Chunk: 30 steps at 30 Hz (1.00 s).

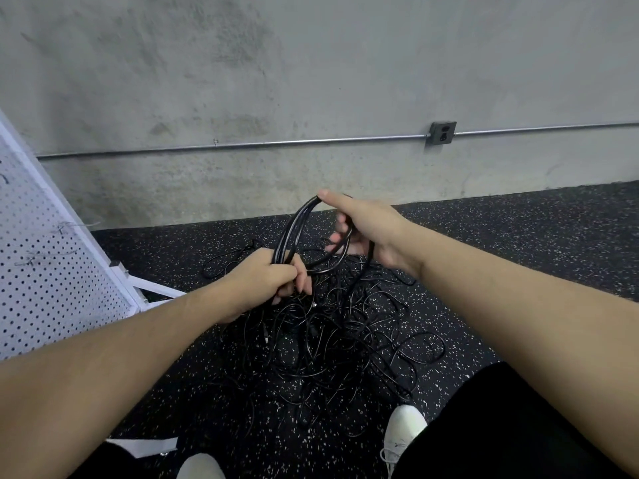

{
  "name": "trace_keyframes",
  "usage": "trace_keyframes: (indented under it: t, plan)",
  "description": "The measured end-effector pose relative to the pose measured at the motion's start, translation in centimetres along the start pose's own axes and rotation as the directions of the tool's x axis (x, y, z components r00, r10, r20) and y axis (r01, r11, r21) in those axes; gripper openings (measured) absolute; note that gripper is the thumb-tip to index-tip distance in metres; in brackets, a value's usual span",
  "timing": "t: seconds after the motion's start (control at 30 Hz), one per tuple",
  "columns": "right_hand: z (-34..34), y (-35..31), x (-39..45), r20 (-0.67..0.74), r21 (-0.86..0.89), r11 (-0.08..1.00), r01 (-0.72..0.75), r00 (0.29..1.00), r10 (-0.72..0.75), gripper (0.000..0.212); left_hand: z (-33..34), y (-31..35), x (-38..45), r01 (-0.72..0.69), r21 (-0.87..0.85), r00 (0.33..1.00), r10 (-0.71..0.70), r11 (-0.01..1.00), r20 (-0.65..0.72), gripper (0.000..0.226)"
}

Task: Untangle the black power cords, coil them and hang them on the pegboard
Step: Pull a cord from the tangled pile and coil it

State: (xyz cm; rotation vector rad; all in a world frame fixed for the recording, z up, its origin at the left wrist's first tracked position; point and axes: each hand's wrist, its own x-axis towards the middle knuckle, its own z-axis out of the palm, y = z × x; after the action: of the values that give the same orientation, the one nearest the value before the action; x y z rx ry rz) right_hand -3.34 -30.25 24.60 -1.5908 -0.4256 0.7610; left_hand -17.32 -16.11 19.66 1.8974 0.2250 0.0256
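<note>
Head view: the left hand (266, 274) has its grip clamped around the bottom of a coil (294, 233) of black cord, fingers curled tight on the bunched loops. The right hand (363, 229) holds the top of the same coil, thumb laid along it and fingers curled under the strands. Below both hands a tangled pile of cords (332, 340) lies on the speckled floor (518, 243). A white pegboard (52, 267) with hooks leans at the left, near the concrete wall (311, 81).
</note>
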Motion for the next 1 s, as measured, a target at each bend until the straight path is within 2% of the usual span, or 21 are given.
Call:
trace_keyframes:
  t: [0.1, 0.17, 0.23, 0.37, 0.53, 0.6, 0.67, 0.73, 0.8, 0.87, 0.93, 0.97, 1.0]
  plan:
    - [0.9, -0.6, 0.1, -0.010, 0.308, 0.950, 0.052, 0.999, -0.051, 0.040, 0.3, 0.6, 0.2, -0.026, -0.168, 1.000, 0.023, 0.985, -0.020, 0.022]
    - [1.3, -1.1, 0.1, 0.021, 0.492, 0.868, 0.067, 0.996, -0.089, 0.043, 0.6, 0.7, 0.5, -0.013, -0.191, 1.000, 0.011, 0.981, -0.008, 0.018]
    - [1.5, -1.3, 0.2, 0.034, 0.596, 0.800, 0.068, 0.993, -0.110, 0.047, 0.9, 1.0, 0.7, 0.022, -0.188, 1.000, -0.019, 0.982, 0.021, 0.022]
    - [1.2, -1.2, 0.3, 0.012, 0.675, 0.733, 0.081, 0.993, -0.121, 0.047, 1.5, 2.1, 0.4, 0.106, -0.318, 0.989, -0.066, 0.942, 0.132, 0.054]
    - [1.0, -1.1, 0.4, -0.067, 0.647, 0.753, 0.123, 0.992, -0.104, 0.059, 2.0, 3.2, 0.3, 0.198, -0.442, 0.963, -0.090, 0.875, 0.254, 0.057]
    - [0.9, -1.0, 0.5, -0.093, 0.580, 0.799, 0.159, 0.987, -0.129, 0.056, 1.9, 3.3, 0.4, 0.236, -0.477, 0.952, -0.103, 0.847, 0.289, 0.059]
    - [0.9, -0.7, 0.6, -0.135, 0.393, 0.891, 0.229, 0.972, -0.191, 0.051, 1.9, 3.3, 0.4, 0.244, -0.467, 0.951, -0.116, 0.850, 0.285, 0.061]
    - [0.8, -0.2, 0.7, -0.120, 0.252, 0.938, 0.240, 0.969, -0.216, 0.050, 1.9, 2.9, 0.4, 0.230, -0.418, 0.959, -0.131, 0.879, 0.251, 0.061]
    - [0.4, 0.7, 0.7, -0.028, 0.245, 0.957, 0.155, 0.988, -0.153, 0.062, 1.7, 2.4, 0.5, 0.210, -0.405, 0.970, -0.136, 0.890, 0.203, 0.062]
    - [-0.1, 2.2, 1.0, 0.115, 0.136, 0.990, 0.045, 0.992, -0.061, 0.067, 1.2, 2.1, 0.6, 0.173, -0.433, 0.983, -0.130, 0.885, 0.128, 0.063]
    - [-0.5, 3.7, 1.1, 0.272, -0.112, 0.994, -0.010, 0.962, 0.040, 0.050, 0.8, 2.2, 0.9, 0.123, -0.484, 0.992, -0.119, 0.866, 0.039, 0.063]
    - [-0.4, 4.3, 1.1, 0.352, -0.246, 0.969, -0.012, 0.931, 0.101, 0.052, 0.5, 2.2, 1.1, 0.098, -0.513, 0.993, -0.120, 0.853, -0.011, 0.064]
    - [-0.2, 4.6, 0.8, 0.426, -0.360, 0.933, -0.002, 0.890, 0.166, 0.062, 0.3, 2.2, 1.2, 0.071, -0.537, 0.990, -0.123, 0.841, -0.063, 0.064]
